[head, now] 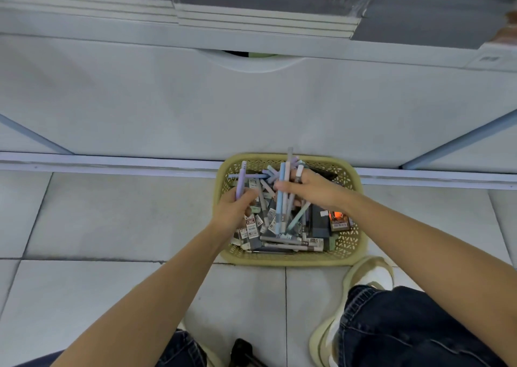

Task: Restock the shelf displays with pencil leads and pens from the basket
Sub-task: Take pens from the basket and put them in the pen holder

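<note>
Gathering step: yellow-green perforated plastic basket (288, 260) sits on pale floor tiles (112, 215), full of pens and dark pencil-lead packs (251, 226). Left hand (232, 212), over the basket's left side, grips one lilac pen (241, 179). Right hand (310, 189), over its middle, clasps a bundle of pastel blue and white pens (282, 207). Best, I judge, to square the bundle's ends before lifting clear of the basket. Pack labels blur; the displays to fill are out of view; the fingers under the bundle are hidden.
</note>
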The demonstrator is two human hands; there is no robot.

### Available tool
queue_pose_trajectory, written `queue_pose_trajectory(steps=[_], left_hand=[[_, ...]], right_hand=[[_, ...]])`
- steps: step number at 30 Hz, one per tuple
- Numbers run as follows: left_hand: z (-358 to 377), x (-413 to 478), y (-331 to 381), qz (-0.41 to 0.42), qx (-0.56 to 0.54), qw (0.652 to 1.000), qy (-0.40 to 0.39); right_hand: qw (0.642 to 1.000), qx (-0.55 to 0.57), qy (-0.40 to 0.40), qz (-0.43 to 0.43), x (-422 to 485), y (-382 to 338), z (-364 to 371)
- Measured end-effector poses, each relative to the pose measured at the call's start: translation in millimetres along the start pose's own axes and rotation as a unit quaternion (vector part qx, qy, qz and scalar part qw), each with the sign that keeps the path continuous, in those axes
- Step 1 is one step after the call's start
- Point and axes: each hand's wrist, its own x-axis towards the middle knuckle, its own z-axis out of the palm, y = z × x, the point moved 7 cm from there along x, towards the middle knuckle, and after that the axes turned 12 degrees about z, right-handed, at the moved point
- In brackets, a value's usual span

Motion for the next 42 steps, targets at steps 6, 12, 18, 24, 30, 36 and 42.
queue_pose_trajectory(steps=[6, 12, 18, 24, 30, 36, 42], left_hand=[[43, -13, 17, 0.059, 0.006, 0.989, -0.134], [40, -20, 28, 0.083, -0.043, 0.987, -0.134], [28, -19, 37, 0.103, -0.059, 0.989, -0.090], [22, -26, 62, 0.152, -0.039, 0.984, -0.079], [12, -47, 158, 0.279, 0.011, 0.958, -0.062], [14, -100, 275, 0.424, 0.074, 0.902, -0.041], [35, -161, 388, 0.521, 0.076, 0.846, -0.077]], right_hand=[[0.990, 0.131, -0.040, -0.026, -6, -16, 14], [0.984, 0.166, -0.061, -0.019, -9, -22, 15], [0.968, 0.243, 0.022, -0.055, -15, -30, -11], [0.967, 0.238, 0.042, -0.077, -34, -51, -21], [0.967, 0.149, 0.067, -0.193, -98, -149, -53], [0.945, 0.065, 0.081, -0.311, -198, -247, -66], [0.880, 0.043, 0.164, -0.445, -308, -331, -88]])
